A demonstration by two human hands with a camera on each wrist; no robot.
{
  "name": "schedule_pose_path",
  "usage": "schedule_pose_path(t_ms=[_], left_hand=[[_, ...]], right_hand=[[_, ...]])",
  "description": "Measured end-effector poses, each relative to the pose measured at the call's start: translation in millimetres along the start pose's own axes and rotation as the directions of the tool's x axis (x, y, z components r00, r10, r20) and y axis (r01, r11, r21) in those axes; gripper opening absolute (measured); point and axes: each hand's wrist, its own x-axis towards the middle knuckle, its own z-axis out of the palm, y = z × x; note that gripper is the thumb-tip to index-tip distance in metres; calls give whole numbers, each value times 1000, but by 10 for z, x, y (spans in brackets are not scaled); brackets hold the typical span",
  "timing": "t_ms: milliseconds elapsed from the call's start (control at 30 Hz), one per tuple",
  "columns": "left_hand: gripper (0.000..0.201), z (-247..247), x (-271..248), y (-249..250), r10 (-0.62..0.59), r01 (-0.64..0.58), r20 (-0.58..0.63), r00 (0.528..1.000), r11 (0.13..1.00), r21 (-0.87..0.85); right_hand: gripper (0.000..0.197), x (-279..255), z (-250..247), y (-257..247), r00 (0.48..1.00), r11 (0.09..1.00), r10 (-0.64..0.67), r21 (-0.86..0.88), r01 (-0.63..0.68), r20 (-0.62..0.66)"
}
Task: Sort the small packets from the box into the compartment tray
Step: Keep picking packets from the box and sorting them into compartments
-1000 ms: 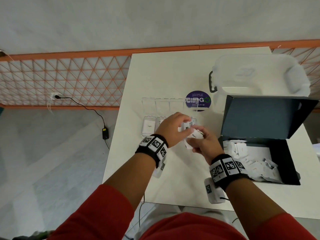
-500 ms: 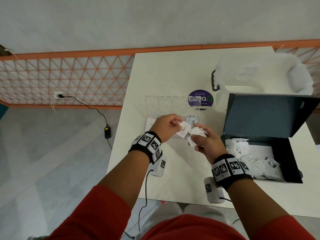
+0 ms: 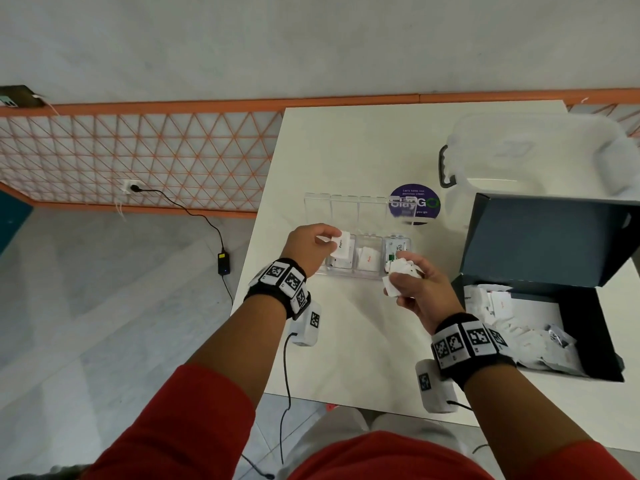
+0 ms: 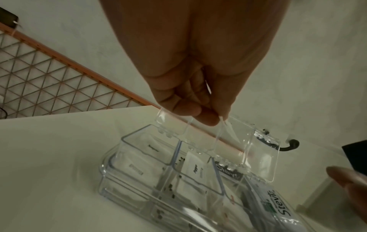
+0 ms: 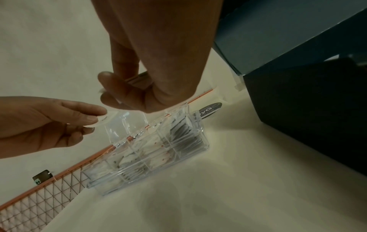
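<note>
The left hand [image 3: 313, 249] pinched one pepper packet [image 3: 340, 248] above the clear compartment tray [image 3: 367, 271]. The right hand [image 3: 417, 289] gripped a bunch of packets [image 3: 401, 271] near the box [image 3: 585, 341]. A loose grip could have spilled those onto the worktop [image 3: 346, 341], or the pepper packet could have fallen into the wrong compartment.

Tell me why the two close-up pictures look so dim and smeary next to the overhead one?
Head view: evenly lit and fairly sharp, though the wide lens bends the table edges. Left wrist view: dim, the left hand looms blurred, and the clear compartment tray shows glare streaks. Right wrist view: darker still, the right hand soft, the dark box nearly black.
</note>
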Motion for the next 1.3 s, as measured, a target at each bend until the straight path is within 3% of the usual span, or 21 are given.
schedule_pose_path(t_ms=[367, 433, 533, 633, 767, 900, 1067, 1300], left_hand=[[32, 172, 176, -73, -15, -21, 125, 992, 959, 281], [36, 218, 216, -82, 3, -88, 197, 980, 902, 423], [34, 282, 225, -98, 66, -219, 259, 964, 750, 624], [31, 313, 227, -108, 124, -275, 257, 958, 646, 712], [30, 316, 234, -99, 161, -302, 257, 953, 581, 756], [36, 278, 262, -109, 155, -312, 276, 949, 604, 733], [37, 286, 269, -140, 119, -321, 308, 944, 551, 771], [43, 200, 231, -138, 176, -246, 174, 969, 752, 611]], right_hand=[[40, 33, -62, -7, 1000, 1000, 10, 6, -10, -13], [41, 35, -85, -9, 1000, 1000, 10, 19, -9, -10], [42, 45, -112, -11, 1000, 999, 13, 32, -13, -6], [41, 53, -128, -12, 1000, 999, 13, 42, -13, -21], [40, 68, -120, -21, 999, 999, 5, 44, -3, -40], [40, 82, -67, -40, 999, 999, 2, 46, 0, -48], [39, 59, -16, -38, 999, 999, 4, 46, -2, -48], [41, 17, 14, 16, 998, 997, 12, 79, -8, -55]])
